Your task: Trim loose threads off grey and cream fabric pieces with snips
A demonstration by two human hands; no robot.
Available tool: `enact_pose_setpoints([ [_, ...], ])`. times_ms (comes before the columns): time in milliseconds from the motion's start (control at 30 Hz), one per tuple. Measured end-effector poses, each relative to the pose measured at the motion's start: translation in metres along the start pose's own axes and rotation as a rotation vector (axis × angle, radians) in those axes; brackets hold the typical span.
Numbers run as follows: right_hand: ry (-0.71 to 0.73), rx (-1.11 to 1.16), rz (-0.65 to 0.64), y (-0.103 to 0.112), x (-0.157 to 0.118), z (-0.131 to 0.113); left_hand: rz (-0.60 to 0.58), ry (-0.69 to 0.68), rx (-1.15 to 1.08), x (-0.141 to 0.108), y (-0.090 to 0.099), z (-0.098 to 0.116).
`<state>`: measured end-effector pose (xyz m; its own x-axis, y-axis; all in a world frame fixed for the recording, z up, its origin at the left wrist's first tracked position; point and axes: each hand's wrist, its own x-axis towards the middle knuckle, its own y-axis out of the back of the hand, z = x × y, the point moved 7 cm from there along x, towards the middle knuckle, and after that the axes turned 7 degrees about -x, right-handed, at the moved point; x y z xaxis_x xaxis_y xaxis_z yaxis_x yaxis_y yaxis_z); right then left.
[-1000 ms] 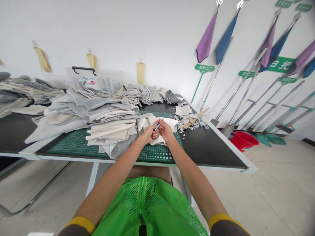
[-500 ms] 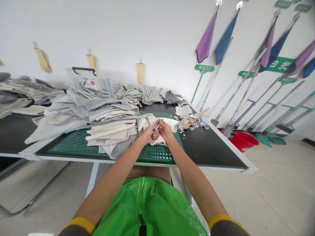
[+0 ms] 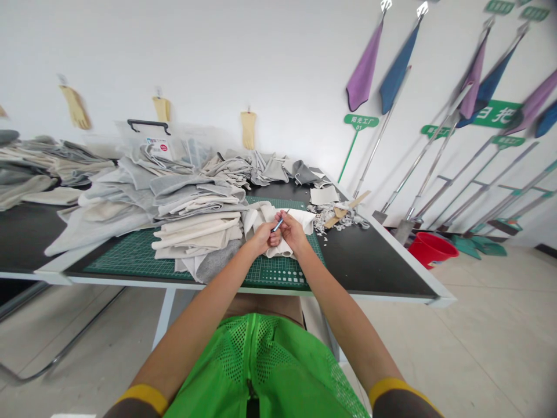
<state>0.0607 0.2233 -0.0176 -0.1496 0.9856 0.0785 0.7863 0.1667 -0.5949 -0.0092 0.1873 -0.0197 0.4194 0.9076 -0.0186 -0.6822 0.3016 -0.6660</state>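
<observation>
My left hand (image 3: 264,237) and my right hand (image 3: 293,233) meet over the cutting mat (image 3: 278,277), both with fingers closed. Between them is a slim blue pen-like tool (image 3: 277,224), held slantwise by the fingers of both; its exact kind is too small to make out. Under and around the hands lies a crumpled off-white cloth piece (image 3: 261,216), partly hidden by them. Just to the left rises a stack of folded grey and cream cloth pieces (image 3: 198,226).
Fabric scraps (image 3: 348,217) with a tan strip lie right of the mat. Behind are more cloth heaps (image 3: 270,168) and a clear box with a black handle (image 3: 148,124). Yellow gloves (image 3: 248,130) hang on the wall. A red bucket (image 3: 432,249) stands on the floor at right.
</observation>
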Motion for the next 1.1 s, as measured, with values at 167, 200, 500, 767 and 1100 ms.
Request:
enact_pose_setpoints([
  [167,-0.004,0.019,-0.010,-0.0005,-0.0013,-0.0004,0.007,0.001,-0.001,0.0004,0.0014,-0.0008],
  [200,-0.003,0.019,-0.007,-0.0005,-0.0014,-0.0006,0.006,0.002,-0.001,0.0005,0.0015,-0.0009],
  [500,-0.016,0.032,0.010,-0.0023,-0.0027,-0.0013,0.004,0.006,0.000,0.0003,0.0000,-0.0007],
  [767,-0.009,0.026,0.003,-0.0002,-0.0012,-0.0003,0.003,0.002,0.005,-0.0010,-0.0011,-0.0003],
  [1100,-0.017,0.014,0.006,-0.0011,-0.0022,-0.0004,0.004,-0.007,-0.003,-0.0026,-0.0020,0.0007],
])
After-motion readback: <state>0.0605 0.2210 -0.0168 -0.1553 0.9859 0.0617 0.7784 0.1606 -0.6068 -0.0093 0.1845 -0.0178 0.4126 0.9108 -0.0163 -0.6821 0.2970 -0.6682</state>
